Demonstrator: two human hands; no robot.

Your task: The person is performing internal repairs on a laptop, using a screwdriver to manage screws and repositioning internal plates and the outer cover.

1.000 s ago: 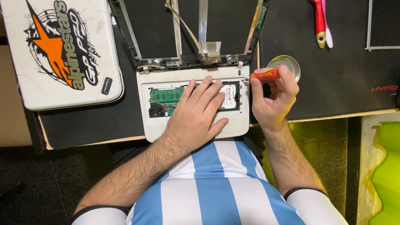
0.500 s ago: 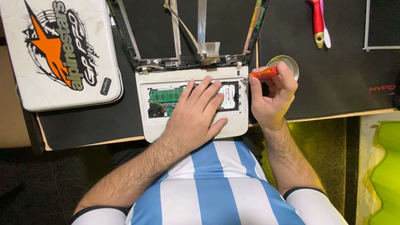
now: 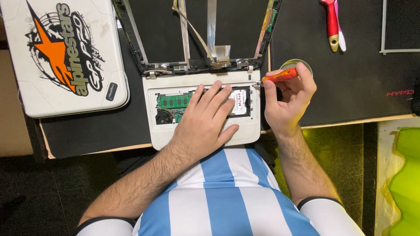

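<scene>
White plastic laptop base (image 3: 164, 131), turned underside up with an open bay showing a green memory board (image 3: 174, 100), lies at the centre of the frame on a black desk mat (image 3: 350, 65). Its empty black screen frame (image 3: 131, 35) reaches toward the top edge. The left hand (image 3: 205, 124) rests flat on the base, fingers spread slightly apart over the bay. At the base's upper right corner, the right hand (image 3: 288, 98) is clamped on an orange-handled screwdriver (image 3: 280, 75), its tip at the corner. A small round dish (image 3: 302, 64) sits just behind that hand. A white laptop lid with an orange-and-black sticker (image 3: 65, 57) lies at upper left, and a red-handled tool (image 3: 331, 22) at upper right.
</scene>
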